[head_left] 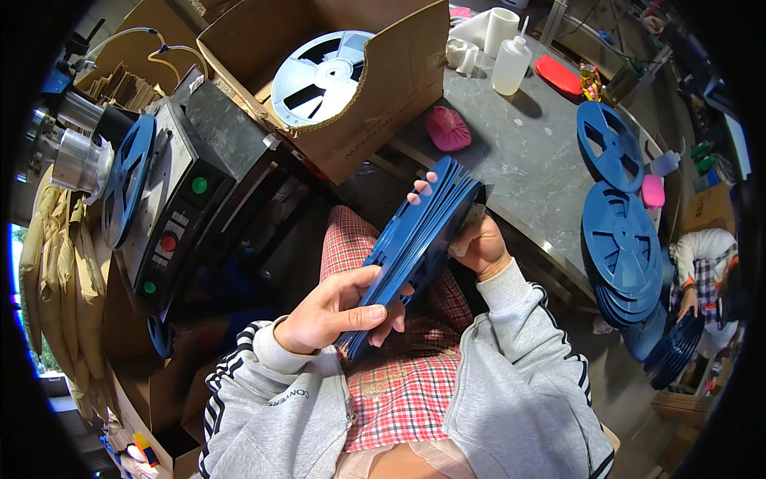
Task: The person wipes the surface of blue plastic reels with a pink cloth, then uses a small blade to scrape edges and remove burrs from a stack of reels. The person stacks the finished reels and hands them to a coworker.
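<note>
A stack of thin blue plastic reel discs [419,231] is held on edge, tilted, above my lap. My left hand [343,311] grips its near lower end, thumb on one side and fingers coming round to the other. Around the far end closes my right hand [481,246], mostly behind the stack. Fingertips show on the stack's left face near the top, apparently that same hand's. A small pale patch by the right hand's fingers is too unclear to name.
On the left stands a machine [171,215] with a blue reel disc [129,182] mounted. A cardboard box [399,104] holds pale reels [331,73]. The grey table [511,152] carries a squeeze bottle [511,65], a pink pouch [448,128] and blue discs [621,239]. Another person [706,267] works at right.
</note>
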Action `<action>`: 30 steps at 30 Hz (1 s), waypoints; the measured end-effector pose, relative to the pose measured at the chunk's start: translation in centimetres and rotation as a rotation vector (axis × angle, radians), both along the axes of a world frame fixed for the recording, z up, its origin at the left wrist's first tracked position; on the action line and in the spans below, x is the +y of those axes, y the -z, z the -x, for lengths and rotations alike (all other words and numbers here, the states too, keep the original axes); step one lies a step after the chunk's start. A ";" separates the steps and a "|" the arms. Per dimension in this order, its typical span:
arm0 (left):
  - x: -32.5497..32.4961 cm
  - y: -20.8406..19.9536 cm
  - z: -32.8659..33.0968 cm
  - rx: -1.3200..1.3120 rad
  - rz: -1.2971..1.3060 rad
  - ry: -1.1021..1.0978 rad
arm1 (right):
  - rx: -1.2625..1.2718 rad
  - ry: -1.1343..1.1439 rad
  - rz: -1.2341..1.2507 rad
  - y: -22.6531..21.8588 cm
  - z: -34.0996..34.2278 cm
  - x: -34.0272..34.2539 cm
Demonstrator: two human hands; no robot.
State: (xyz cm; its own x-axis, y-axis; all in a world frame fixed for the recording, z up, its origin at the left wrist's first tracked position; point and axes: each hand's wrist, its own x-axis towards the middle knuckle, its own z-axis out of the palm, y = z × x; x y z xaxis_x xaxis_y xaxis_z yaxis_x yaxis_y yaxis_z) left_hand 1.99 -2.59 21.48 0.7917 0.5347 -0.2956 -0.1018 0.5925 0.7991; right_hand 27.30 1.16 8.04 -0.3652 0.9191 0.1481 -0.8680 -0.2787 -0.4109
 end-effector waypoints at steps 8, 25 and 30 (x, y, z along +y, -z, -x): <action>-0.2 0.0 -0.4 0.016 0.048 -0.041 | -0.136 -0.033 0.160 4.2 -1.6 -0.4; 0.0 -1.3 -0.9 0.074 -0.012 -0.082 | -0.183 0.001 0.131 1.7 -1.1 0.0; 0.0 -0.8 -1.0 0.086 -0.025 -0.015 | -0.115 -0.035 0.107 2.3 -0.7 0.4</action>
